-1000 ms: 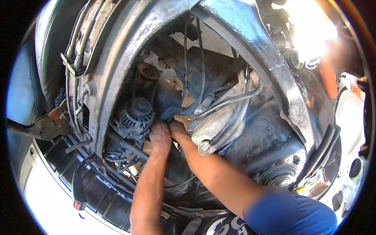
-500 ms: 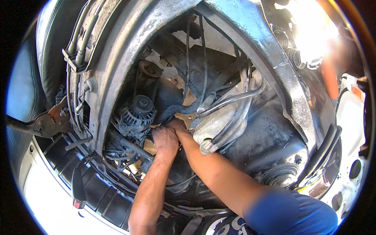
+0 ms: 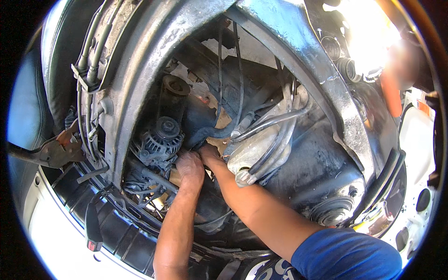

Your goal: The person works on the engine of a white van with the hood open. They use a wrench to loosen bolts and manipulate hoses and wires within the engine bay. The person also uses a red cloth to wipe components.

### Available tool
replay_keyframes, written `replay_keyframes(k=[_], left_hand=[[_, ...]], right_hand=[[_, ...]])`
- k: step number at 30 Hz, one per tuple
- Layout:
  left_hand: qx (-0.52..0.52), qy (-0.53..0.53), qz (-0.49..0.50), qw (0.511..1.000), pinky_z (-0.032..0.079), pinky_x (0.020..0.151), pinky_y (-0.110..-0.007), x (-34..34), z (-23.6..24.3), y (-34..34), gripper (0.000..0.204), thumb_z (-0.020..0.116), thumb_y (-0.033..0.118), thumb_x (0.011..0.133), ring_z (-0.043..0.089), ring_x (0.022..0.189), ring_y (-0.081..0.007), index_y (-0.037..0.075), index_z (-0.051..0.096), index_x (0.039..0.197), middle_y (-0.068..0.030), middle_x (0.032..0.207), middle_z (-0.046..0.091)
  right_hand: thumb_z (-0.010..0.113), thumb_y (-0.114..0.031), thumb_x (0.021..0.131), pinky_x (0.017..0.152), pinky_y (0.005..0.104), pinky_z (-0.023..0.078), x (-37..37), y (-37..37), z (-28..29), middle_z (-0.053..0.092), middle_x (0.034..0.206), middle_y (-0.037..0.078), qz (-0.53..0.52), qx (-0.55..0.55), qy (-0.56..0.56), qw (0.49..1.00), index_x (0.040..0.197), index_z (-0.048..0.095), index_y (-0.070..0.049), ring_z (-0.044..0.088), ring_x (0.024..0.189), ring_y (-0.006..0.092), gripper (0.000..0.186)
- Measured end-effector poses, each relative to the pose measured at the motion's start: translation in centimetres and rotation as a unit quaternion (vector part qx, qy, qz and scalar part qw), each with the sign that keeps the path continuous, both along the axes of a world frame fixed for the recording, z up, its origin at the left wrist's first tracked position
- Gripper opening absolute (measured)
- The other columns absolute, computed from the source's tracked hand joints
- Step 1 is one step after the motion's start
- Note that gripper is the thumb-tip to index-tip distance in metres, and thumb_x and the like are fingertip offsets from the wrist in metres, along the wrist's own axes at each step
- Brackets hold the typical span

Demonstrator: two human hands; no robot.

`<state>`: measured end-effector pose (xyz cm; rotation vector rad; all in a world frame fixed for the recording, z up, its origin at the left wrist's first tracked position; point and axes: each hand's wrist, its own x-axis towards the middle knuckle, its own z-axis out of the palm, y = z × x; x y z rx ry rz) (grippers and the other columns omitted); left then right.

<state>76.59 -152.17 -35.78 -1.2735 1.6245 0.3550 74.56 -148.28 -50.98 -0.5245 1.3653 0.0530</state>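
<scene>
Both my arms reach down into a vehicle's engine compartment. My left hand [image 3: 190,167] is beside the lower edge of the alternator [image 3: 161,140], back of the hand up, its fingers dipping out of sight. Just right of it, my right hand [image 3: 209,152] is lower among the parts, its fingers hidden below the wrist. A dark bent hose [image 3: 207,133] passes directly beyond both hands. Whatever either hand touches or grips cannot be made out. To the right of my right forearm stands a pale plastic reservoir [image 3: 254,156] with black hoses [image 3: 275,122] across it.
A heavy metal frame [image 3: 322,77] arches around the opening. Thin cables [image 3: 239,70] hang down at the far side. At the left are a rusty lever bracket [image 3: 60,148] and a black seat [image 3: 28,102]. An orange object [image 3: 391,93] is at the far right.
My left hand has shifted slightly left, leaving a small gap between it and my right hand. The whole view has also moved a little.
</scene>
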Motion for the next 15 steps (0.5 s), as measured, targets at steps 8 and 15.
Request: replay_keyframes(k=[8, 15], left_hand=[[-0.057, 0.031, -0.175, 0.982, 0.046, 0.082, -0.047, -1.0, 3.0, 3.5, 0.020, 0.052, 0.019, 0.090, 0.065, 0.091, -0.0272, 0.008, 0.068, 0.094, -0.0124, 0.094, 0.068], [-0.107, 0.120, -0.065, 0.985, 0.046, 0.102, -0.041, 6.1, -6.3, -0.7, 0.036, 0.049, 0.011, 0.092, 0.055, 0.121, -0.0352, 0.003, 0.055, 0.127, -0.0234, 0.132, 0.056]], right_hand=[[0.061, -0.043, 0.087, 0.102, 0.0442, 0.048, 1.3, 0.3, -0.8, 0.060, 0.135, 0.019, 0.062, -0.045, 0.063, 0.995, 0.128, 0.063, -0.006, 0.057, 0.125, 0.0379, 0.055], [0.056, -0.038, 0.091, 0.104, 0.0421, 0.047, -2.2, -1.0, 2.9, 0.057, 0.136, 0.025, 0.104, -0.084, 0.012, 0.991, 0.127, 0.062, -0.001, 0.055, 0.127, 0.0385, 0.052]])
